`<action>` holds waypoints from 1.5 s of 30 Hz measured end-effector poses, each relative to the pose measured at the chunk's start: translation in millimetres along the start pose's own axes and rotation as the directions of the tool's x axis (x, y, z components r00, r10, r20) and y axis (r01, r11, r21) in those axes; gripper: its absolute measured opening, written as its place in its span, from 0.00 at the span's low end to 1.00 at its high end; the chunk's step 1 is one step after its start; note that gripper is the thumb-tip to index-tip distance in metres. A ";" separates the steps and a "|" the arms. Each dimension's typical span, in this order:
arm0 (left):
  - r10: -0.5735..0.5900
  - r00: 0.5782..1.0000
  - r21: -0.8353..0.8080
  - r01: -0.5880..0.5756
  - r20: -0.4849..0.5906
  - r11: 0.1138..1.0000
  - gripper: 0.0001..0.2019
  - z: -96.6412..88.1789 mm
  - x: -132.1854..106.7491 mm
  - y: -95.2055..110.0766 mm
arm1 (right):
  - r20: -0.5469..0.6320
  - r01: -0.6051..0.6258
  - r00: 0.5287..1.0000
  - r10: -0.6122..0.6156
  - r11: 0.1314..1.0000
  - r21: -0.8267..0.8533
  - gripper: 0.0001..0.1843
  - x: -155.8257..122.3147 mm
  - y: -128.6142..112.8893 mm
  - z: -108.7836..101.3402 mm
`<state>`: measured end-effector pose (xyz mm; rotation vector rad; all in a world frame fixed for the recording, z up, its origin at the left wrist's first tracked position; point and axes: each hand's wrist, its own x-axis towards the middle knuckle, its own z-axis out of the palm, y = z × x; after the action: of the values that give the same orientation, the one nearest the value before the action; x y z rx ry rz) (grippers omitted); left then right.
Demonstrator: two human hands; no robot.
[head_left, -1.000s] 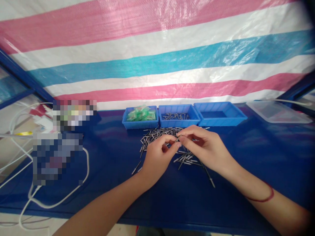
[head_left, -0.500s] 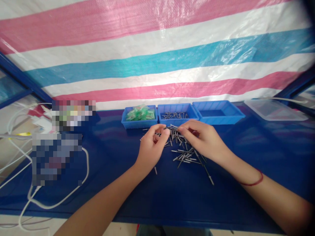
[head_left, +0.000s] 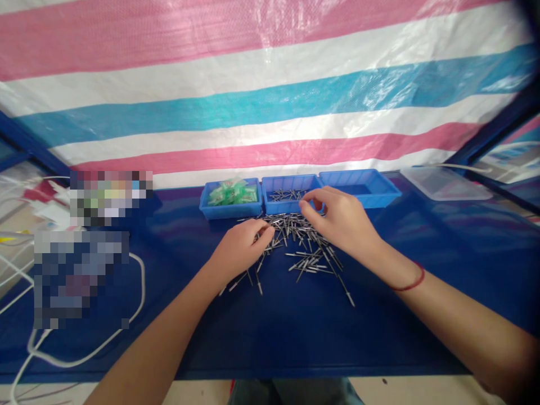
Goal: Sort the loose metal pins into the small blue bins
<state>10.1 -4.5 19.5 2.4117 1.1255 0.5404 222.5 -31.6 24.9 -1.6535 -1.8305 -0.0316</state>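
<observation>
blue table (head_left: 379, 292); on it loose metal pins (head_left: 301, 247), three blue trays (head_left: 291, 191), a white cable (head_left: 139, 292).

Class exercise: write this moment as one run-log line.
left hand: on loose metal pins | right hand: fingertips over middle blue tray | grip: unclear | surface: blue table

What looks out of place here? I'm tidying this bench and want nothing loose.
Metal pins lie scattered across the blue table instead of in the middle bin; a few strays sit apart near the left hand. The right hand hovers by that bin.
</observation>
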 end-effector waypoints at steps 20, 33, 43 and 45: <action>-0.006 0.963 0.455 -0.121 0.268 0.882 0.13 -2.9 -6.4 8.1 | 0.149 -0.058 0.989 0.025 0.974 0.219 0.10 -26.5 1.0 -2.1; 0.004 0.996 0.452 -0.042 0.086 0.891 0.09 -8.5 -6.8 14.3 | 0.239 -0.039 0.971 -0.029 0.961 0.274 0.11 -32.0 -8.6 0.5; 0.055 0.986 -0.075 -0.067 -0.160 0.995 0.09 16.5 -12.8 27.3 | 0.271 -0.281 0.955 0.116 0.643 0.712 0.14 -39.1 -23.3 9.0; 0.034 0.983 -0.132 -0.059 -0.179 0.990 0.08 20.1 -12.7 27.4 | 0.265 -0.285 0.956 0.127 0.625 0.727 0.13 -39.4 -24.2 8.1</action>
<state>29.8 -34.6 14.9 2.3128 1.0668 0.8331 196.5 -67.5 9.5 -1.2362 -1.4321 0.9186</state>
